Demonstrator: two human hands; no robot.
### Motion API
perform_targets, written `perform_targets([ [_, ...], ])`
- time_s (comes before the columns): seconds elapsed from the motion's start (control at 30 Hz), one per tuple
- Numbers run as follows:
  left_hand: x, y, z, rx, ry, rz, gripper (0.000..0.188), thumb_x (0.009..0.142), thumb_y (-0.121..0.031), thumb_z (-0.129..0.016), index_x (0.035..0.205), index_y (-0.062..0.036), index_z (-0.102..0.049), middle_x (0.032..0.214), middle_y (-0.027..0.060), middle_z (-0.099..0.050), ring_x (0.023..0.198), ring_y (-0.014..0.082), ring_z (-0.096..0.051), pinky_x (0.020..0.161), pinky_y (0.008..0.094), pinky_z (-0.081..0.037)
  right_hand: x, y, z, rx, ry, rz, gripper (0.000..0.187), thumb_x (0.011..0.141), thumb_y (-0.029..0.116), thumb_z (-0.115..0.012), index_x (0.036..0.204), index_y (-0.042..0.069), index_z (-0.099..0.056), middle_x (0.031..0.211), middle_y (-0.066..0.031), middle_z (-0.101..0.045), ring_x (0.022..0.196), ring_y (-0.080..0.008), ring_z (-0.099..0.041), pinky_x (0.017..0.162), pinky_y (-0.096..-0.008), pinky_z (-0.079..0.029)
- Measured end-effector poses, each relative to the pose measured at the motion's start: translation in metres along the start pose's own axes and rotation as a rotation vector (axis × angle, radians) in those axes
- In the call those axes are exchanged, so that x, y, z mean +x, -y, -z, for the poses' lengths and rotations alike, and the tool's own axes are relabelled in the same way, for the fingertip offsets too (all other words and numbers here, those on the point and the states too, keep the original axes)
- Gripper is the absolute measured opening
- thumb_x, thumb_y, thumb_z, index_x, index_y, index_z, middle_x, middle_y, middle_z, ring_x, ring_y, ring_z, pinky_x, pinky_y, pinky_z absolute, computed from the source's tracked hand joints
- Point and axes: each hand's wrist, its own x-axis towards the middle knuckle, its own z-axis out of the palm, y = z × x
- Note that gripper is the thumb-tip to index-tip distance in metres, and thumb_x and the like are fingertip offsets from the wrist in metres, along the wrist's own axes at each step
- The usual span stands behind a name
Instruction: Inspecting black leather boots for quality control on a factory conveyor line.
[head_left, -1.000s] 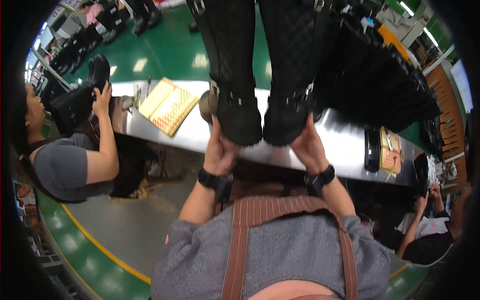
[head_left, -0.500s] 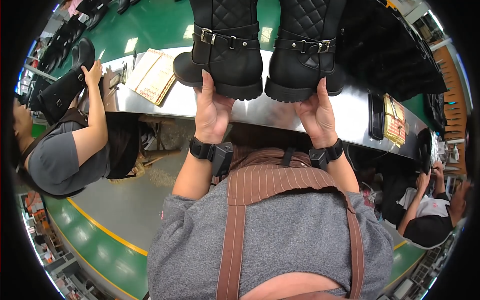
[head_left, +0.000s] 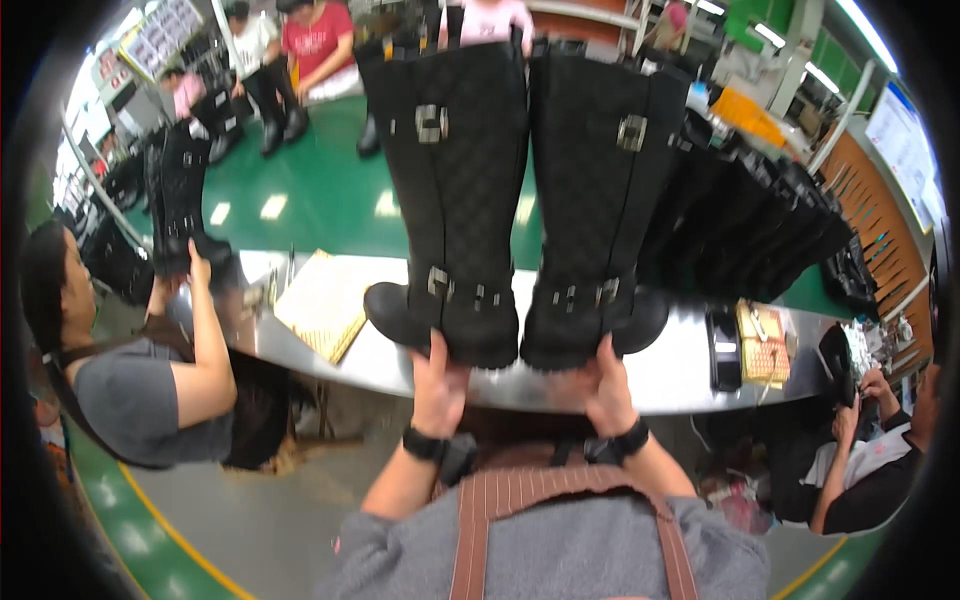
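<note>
Two tall black quilted boots stand upright side by side before me, heels toward each other and toes outward. The left boot (head_left: 465, 200) has silver buckles at its top and ankle, and so does the right boot (head_left: 600, 210). My left hand (head_left: 438, 392) supports the left boot from below, its thumb up against the front of the foot. In the same way my right hand (head_left: 607, 395) holds the right boot under its sole, thumb upright. Both hands are closed on the boots; the fingers beneath the soles are mostly hidden and a little blurred.
Behind the boots runs a metal worktable (head_left: 385, 375) with a paper stack (head_left: 322, 305) at left. A black tray (head_left: 724, 348) and a yellow patterned bundle (head_left: 763, 345) lie at right. More black boots (head_left: 750, 210) stand behind. Co-workers sit at both sides, others beyond the green surface (head_left: 320, 190).
The view has tilted up, so the whole boot shafts and the people across now show. Boots and hands appear lower in the picture, with the same hold on both boots.
</note>
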Motion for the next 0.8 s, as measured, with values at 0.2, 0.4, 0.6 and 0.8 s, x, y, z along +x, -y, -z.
perform_targets([
  [0.2,0.003,0.006,0.011,-0.103,-0.037,0.083,0.061,0.095,-0.021,-0.059,0.144,-0.0224,-0.023,0.146,0.0009,-0.037,0.134,0.023,-0.039,0.109,0.0461,-0.036,-0.002,-0.001,0.006,-0.014,0.101,0.102,0.035,0.098,0.025,-0.054,0.129,0.01,-0.049,0.122,-0.0017,-0.058,0.109,-0.0162,-0.056,0.096,-0.0361,-0.046],
  [0.4,0.009,0.008,0.022,-0.189,-0.057,0.302,0.06,0.098,-0.029,-0.053,0.147,-0.0098,-0.026,0.149,0.0076,-0.036,0.136,0.0267,-0.036,0.115,0.0462,-0.026,0.003,0.021,0.018,0.071,0.295,-0.062,0.048,0.095,0.031,-0.059,0.134,0.006,-0.046,0.129,-0.0053,-0.056,0.116,-0.0184,-0.054,0.098,-0.036,-0.045],
  [0.6,0.035,0.036,0.02,-0.341,0.294,0.658,0.053,0.098,-0.039,-0.044,0.134,-0.0002,-0.046,0.127,0.0173,-0.057,0.117,0.0315,-0.054,0.106,0.0497,-0.039,0.021,0.039,0.035,-1.074,-0.065,0.615,0.068,0.094,0.033,-0.058,0.146,0.001,-0.029,0.144,-0.0188,-0.039,0.13,-0.0291,-0.042,0.106,-0.0406,-0.036],
  [0.8,0.047,0.056,0.025,-0.083,0.217,0.609,0.045,0.1,-0.031,-0.042,0.134,-0.0006,-0.047,0.128,0.015,-0.057,0.116,0.0306,-0.055,0.103,0.0423,-0.044,0.008,0.026,0.029,-1.188,0.268,0.576,0.056,0.094,0.028,-0.056,0.142,0.005,-0.038,0.129,-0.0205,-0.049,0.118,-0.0348,-0.05,0.099,-0.0408,-0.041],
])
